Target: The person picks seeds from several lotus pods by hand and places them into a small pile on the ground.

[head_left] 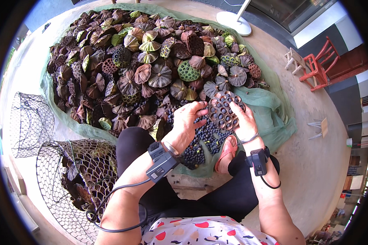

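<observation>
A brown dried lotus seed pod (224, 111) is gripped in my right hand (246, 118), thumb over its face, and dark seeds sit in its holes. Just left of the pod, my left hand (187, 119) holds nothing visible, its fingers apart and pointing toward the pod. Beneath both hands lies a heap of loose dark lotus seeds (207, 139) on green mesh netting (257, 101). Beyond them spreads a large pile of lotus seed pods (128, 82), mostly brown and some green, such as a green pod (189, 70) near the middle.
At my left stands a wire mesh basket (50, 171) holding brown pods, with another wire basket (30, 122) behind it. A red wooden chair (317, 70) and a small stool (323, 127) stand on the right. A white round stand base (234, 24) is at the back. My sandalled foot (227, 153) touches the seeds' edge.
</observation>
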The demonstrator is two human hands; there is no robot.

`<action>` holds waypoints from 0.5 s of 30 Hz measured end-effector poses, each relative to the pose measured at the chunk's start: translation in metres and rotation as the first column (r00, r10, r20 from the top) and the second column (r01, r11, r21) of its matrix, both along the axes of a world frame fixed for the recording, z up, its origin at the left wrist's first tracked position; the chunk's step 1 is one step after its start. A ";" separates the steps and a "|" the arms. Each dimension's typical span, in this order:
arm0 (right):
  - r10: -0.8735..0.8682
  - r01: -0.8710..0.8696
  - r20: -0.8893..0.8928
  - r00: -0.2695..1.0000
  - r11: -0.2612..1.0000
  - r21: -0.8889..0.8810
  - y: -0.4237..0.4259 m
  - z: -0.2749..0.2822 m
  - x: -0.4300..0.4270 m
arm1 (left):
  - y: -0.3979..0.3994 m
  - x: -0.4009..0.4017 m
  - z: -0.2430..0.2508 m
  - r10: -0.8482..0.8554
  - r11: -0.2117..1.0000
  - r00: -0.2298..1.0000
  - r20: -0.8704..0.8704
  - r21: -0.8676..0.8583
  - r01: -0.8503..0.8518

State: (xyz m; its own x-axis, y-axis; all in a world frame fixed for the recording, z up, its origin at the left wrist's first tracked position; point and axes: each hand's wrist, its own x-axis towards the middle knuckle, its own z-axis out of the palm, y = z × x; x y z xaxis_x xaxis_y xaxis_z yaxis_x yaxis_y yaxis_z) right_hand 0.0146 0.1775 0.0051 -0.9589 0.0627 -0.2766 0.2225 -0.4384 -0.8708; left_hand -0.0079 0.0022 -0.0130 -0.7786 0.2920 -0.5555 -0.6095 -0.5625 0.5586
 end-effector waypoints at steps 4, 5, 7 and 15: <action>-0.045 0.044 0.007 0.999 0.992 0.118 0.009 -0.001 0.001 | 0.008 -0.003 -0.005 0.031 0.967 0.996 -0.084 -0.250 -0.051; -0.046 0.045 0.006 0.999 0.992 0.119 0.009 0.001 0.000 | 0.011 -0.004 -0.010 0.056 0.924 0.986 -0.155 -0.367 -0.110; -0.064 0.072 -0.038 0.997 0.964 0.256 0.006 0.003 0.000 | 0.005 -0.004 -0.014 0.028 0.918 0.965 -0.261 -0.375 -0.129; 0.042 -0.017 -0.032 0.999 0.830 0.558 0.014 0.015 0.004 | 0.004 0.001 0.001 -0.411 0.899 0.815 -0.409 -0.333 0.286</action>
State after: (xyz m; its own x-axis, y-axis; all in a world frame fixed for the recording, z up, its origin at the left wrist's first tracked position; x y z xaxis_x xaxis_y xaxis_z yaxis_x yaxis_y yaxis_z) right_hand 0.0191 0.1913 0.0202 -0.9725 0.1656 -0.1639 0.1863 0.1301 -0.9738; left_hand -0.0066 0.0058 -0.0125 -0.8309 0.4967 -0.2507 -0.3760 -0.1691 0.9111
